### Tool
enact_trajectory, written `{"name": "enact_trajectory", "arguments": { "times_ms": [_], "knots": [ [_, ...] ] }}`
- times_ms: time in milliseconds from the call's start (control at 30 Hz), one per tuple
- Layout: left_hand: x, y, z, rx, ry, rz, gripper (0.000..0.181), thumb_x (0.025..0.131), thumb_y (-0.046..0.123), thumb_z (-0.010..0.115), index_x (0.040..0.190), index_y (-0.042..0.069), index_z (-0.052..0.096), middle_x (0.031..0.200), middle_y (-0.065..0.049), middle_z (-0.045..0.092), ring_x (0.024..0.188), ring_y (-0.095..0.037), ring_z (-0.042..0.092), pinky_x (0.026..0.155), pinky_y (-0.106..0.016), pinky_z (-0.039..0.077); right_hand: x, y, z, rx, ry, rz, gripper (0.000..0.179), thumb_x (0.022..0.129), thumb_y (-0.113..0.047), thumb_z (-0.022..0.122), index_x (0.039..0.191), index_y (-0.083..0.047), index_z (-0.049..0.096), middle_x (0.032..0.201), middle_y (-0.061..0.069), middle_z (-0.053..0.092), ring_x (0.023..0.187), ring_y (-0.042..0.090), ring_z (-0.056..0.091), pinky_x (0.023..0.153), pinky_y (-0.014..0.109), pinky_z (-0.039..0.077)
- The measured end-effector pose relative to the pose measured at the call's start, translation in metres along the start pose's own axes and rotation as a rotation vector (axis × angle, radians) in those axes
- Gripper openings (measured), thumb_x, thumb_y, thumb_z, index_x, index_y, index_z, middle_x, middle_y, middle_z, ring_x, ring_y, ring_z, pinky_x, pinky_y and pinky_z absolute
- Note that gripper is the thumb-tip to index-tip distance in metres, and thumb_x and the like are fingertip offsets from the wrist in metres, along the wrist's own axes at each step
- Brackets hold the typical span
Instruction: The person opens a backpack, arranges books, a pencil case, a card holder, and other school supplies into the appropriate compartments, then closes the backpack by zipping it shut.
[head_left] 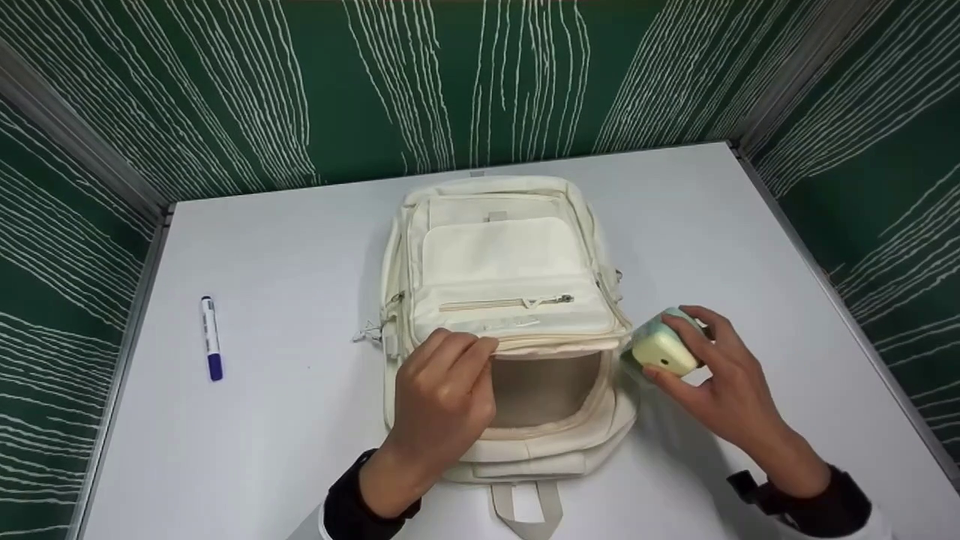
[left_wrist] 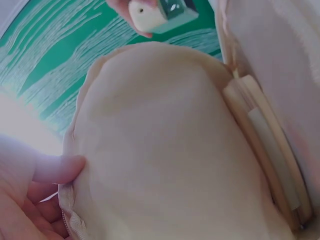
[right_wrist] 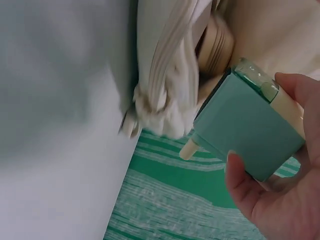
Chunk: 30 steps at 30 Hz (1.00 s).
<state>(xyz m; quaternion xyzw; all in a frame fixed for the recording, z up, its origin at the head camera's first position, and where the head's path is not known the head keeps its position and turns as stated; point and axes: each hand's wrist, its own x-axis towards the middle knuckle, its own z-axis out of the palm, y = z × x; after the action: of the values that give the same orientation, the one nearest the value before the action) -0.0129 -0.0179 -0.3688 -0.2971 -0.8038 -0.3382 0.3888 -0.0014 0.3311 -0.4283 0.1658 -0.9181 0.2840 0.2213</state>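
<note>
A cream backpack [head_left: 510,255] lies on the white table with its main compartment open toward me. My left hand [head_left: 446,390] pinches the upper edge of the opening between thumb and fingers, lifting the flap. In the left wrist view, the left thumb [left_wrist: 60,167] presses on the flap's pale lining [left_wrist: 165,130]. To the right of the opening, my right hand [head_left: 720,375] grips a green and cream pencil sharpener [head_left: 664,349], its small round hole facing me. The right wrist view shows the sharpener's green side [right_wrist: 250,125], a clear part and a cream crank knob [right_wrist: 189,149].
A whiteboard marker [head_left: 211,337] with a purple cap lies on the table [head_left: 292,450] left of the backpack. Green panels [head_left: 465,82] with white streaks stand around the back and sides. A carry strap [head_left: 529,514] sticks out at the backpack's near end.
</note>
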Motion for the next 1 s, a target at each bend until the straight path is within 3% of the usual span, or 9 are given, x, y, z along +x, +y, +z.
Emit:
{"name": "enact_trajectory", "arguments": {
  "times_ms": [233,300,467,567,733,833,933,1000],
  "knots": [
    [0.006,0.0,-0.002,0.017,0.014,0.001,0.021,0.081,-0.017,0.067,0.089,0.001,0.076,0.079,-0.008,0.067,0.071,-0.022,0.063,0.065,-0.031,0.055,-0.003,-0.023,0.027,0.108,-0.127,-0.146,0.088,0.07,-0.008,0.097,0.149,-0.012,0.059,0.145,0.023,0.053,0.111,0.026,0.06,0.079,0.02,0.049],
    [0.006,0.001,-0.002,0.02,0.017,0.007,0.022,0.08,-0.017,0.067,0.089,0.001,0.076,0.079,-0.008,0.067,0.071,-0.023,0.063,0.065,-0.031,0.055,-0.001,-0.027,0.037,0.133,-0.162,-0.174,0.089,0.073,-0.01,0.095,0.153,-0.014,0.055,0.15,0.024,0.049,0.12,0.029,0.058,0.089,0.022,0.048],
    [0.007,0.002,-0.002,0.023,0.016,0.018,0.023,0.079,-0.018,0.066,0.089,0.001,0.076,0.08,-0.008,0.067,0.071,-0.023,0.062,0.065,-0.031,0.054,0.006,-0.035,0.057,0.247,-0.235,-0.235,0.075,0.085,-0.018,0.088,0.152,-0.012,0.054,0.159,0.025,0.036,0.143,0.032,0.042,0.116,0.021,0.03],
    [0.006,0.003,-0.002,0.027,0.011,0.018,0.024,0.079,-0.018,0.065,0.09,0.0,0.076,0.08,-0.008,0.067,0.071,-0.023,0.061,0.065,-0.03,0.054,0.01,-0.038,0.068,0.295,-0.238,-0.292,0.062,0.085,-0.018,0.088,0.139,-0.009,0.059,0.151,0.024,0.04,0.14,0.027,0.043,0.115,0.02,0.03],
    [0.002,0.004,-0.002,0.024,0.001,0.008,0.026,0.078,-0.019,0.063,0.089,0.0,0.077,0.08,-0.008,0.067,0.07,-0.022,0.061,0.065,-0.031,0.054,0.018,-0.041,0.087,0.289,-0.178,-0.406,0.065,0.068,-0.007,0.098,0.122,-0.008,0.061,0.136,0.022,0.048,0.126,0.024,0.05,0.108,0.019,0.036],
    [0.0,0.005,-0.003,0.019,-0.005,0.001,0.026,0.079,-0.018,0.063,0.089,0.001,0.076,0.08,-0.008,0.067,0.07,-0.022,0.06,0.065,-0.031,0.053,0.023,-0.042,0.098,0.297,-0.165,-0.381,0.074,0.066,-0.004,0.098,0.129,-0.007,0.061,0.139,0.02,0.053,0.13,0.023,0.051,0.111,0.02,0.034],
    [-0.002,0.006,-0.003,0.015,-0.007,-0.001,0.025,0.08,-0.018,0.063,0.089,0.001,0.076,0.081,-0.008,0.066,0.07,-0.022,0.06,0.065,-0.031,0.052,0.029,-0.043,0.107,0.322,-0.2,-0.27,0.077,0.076,-0.01,0.094,0.143,-0.01,0.056,0.144,0.012,0.056,0.136,0.02,0.049,0.114,0.021,0.031],
    [-0.004,0.007,-0.003,0.014,-0.009,0.001,0.025,0.081,-0.018,0.063,0.089,0.002,0.075,0.081,-0.008,0.066,0.07,-0.022,0.059,0.065,-0.031,0.052,0.032,-0.045,0.112,0.332,-0.223,-0.196,0.078,0.083,-0.016,0.09,0.15,-0.01,0.051,0.146,0.009,0.055,0.137,0.02,0.049,0.113,0.024,0.035]
  ]
}}
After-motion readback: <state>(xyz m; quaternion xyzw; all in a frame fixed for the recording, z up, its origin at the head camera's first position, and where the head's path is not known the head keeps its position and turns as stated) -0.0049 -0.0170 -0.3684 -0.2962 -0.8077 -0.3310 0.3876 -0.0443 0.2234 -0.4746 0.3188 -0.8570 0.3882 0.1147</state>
